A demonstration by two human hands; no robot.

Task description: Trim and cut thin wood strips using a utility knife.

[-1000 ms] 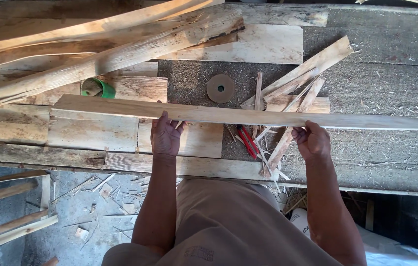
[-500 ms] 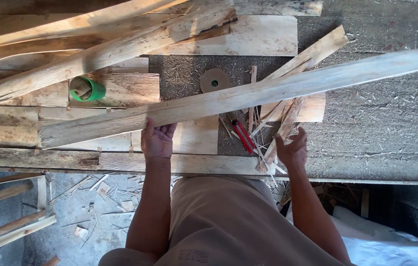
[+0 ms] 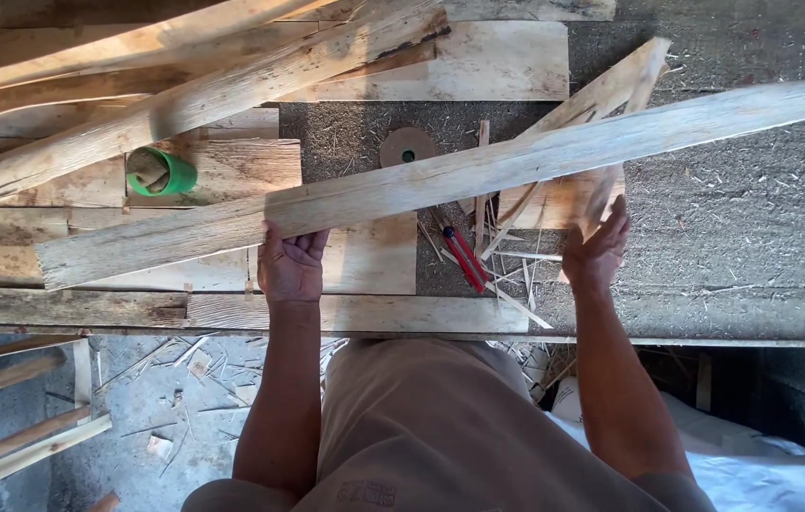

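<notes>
Item 1: plank (image 3: 440,180), slanting from 8 to 2 o'clock across my bench (image 3: 744,218), left hand (image 3: 291,265) curled under its near edge, right hand (image 3: 597,248) half-closed beneath it, apparently propping it clear of scraps (image 3: 516,256).

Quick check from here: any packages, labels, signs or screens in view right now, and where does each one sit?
Green tape roll: round, on the boards left of the left hand, brown core; no label readable.
White sack: crumpled, on the floor at lower right, below the bench.
Shirt print: small faint mark, bottom centre.
No signs or screens.
</notes>
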